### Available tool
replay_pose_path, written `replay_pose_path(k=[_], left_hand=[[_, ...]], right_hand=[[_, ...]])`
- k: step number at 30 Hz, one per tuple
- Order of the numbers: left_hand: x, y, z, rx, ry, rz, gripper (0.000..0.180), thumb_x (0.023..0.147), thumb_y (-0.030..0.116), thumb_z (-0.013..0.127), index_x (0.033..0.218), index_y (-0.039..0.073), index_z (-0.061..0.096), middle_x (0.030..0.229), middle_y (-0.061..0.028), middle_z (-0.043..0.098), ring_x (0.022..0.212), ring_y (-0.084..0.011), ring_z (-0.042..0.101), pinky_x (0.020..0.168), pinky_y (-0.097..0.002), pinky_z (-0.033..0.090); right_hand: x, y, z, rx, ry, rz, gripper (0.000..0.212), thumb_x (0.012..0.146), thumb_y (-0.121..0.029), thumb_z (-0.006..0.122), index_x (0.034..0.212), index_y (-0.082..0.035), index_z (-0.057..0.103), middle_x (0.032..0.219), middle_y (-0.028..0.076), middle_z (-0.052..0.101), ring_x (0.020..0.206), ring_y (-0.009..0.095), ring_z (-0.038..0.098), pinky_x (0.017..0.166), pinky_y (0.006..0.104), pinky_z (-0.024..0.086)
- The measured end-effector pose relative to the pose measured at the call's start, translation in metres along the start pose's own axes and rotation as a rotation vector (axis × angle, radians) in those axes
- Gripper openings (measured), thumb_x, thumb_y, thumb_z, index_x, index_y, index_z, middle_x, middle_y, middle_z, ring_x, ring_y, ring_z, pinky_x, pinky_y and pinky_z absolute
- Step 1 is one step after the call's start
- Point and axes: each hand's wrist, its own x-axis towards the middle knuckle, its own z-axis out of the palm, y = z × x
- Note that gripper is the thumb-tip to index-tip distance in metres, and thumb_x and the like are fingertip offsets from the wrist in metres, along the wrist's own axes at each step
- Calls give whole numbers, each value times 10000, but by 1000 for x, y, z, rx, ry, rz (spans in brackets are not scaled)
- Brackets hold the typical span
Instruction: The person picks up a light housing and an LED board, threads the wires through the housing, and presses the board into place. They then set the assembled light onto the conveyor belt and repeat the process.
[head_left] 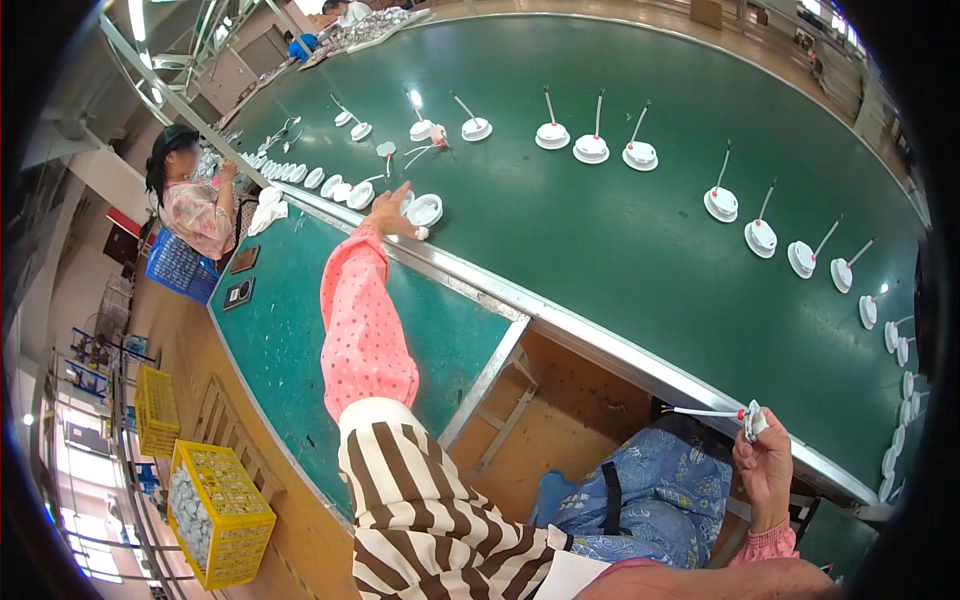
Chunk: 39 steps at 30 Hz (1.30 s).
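My left arm, in a pink dotted sleeve cover, reaches across the metal rail to the green table. My left hand (388, 214) is open, fingers spread, beside a white round lamp housing (426, 210); whether a fingertip touches it I cannot tell. A small white tip shows at the end of one digit. Low on the right, near the table's edge, my right hand (764, 462) pinches a small white lamp part (752, 424). A white cable (705, 412) with thin bare-ended wires sticks out of that part to the left.
White round lamps with upright cables (591, 148) stand in a curved row on the green table (560, 220). More white discs (315, 178) line the rail (470, 279). A co-worker (195, 200) sits at left. Yellow crates (220, 515) stand on the floor.
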Motion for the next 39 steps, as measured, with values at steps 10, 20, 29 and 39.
replay_pose_path(k=[10, 20, 29, 39], left_hand=[[-135, 208, 76, -160, 321, 425, 950, 618, 389, 901, 1465, 221, 506, 1399, -223, 415, 1222, -422, 470, 1038, -488, 444], [-221, 378, 112, -454, 173, 855, 707, 667, 114, 837, 1323, 84, 574, 1235, -176, 527, 1159, -387, 492, 977, -468, 462], [-189, 412, 84, -152, 411, 725, 864, 726, 280, 837, 1486, 146, 448, 1437, -199, 456, 1337, -361, 463, 1022, -541, 426], [-109, 478, 128, -382, 39, 955, 809, 628, 203, 842, 1371, 39, 569, 1344, -190, 571, 1279, -348, 522, 1128, -405, 399]], right_hand=[[12, 11, 20, 36, -42, 130, 159, 927, -86, 616, 1030, 27, 573, 755, 82, 573, 510, 121, 474, 403, 217, 338], [-39, -6, -7, 86, 4, 26, 122, 933, -40, 528, 1030, 29, 558, 802, 85, 569, 565, 122, 490, 464, 234, 337], [-98, -12, -63, 265, 123, -171, 116, 960, -38, 557, 1048, 32, 582, 867, 90, 607, 596, 114, 497, 480, 215, 347], [-128, -8, -91, 295, 118, -290, 216, 919, -99, 604, 1120, -23, 575, 828, 66, 597, 576, 98, 438, 475, 221, 310]])
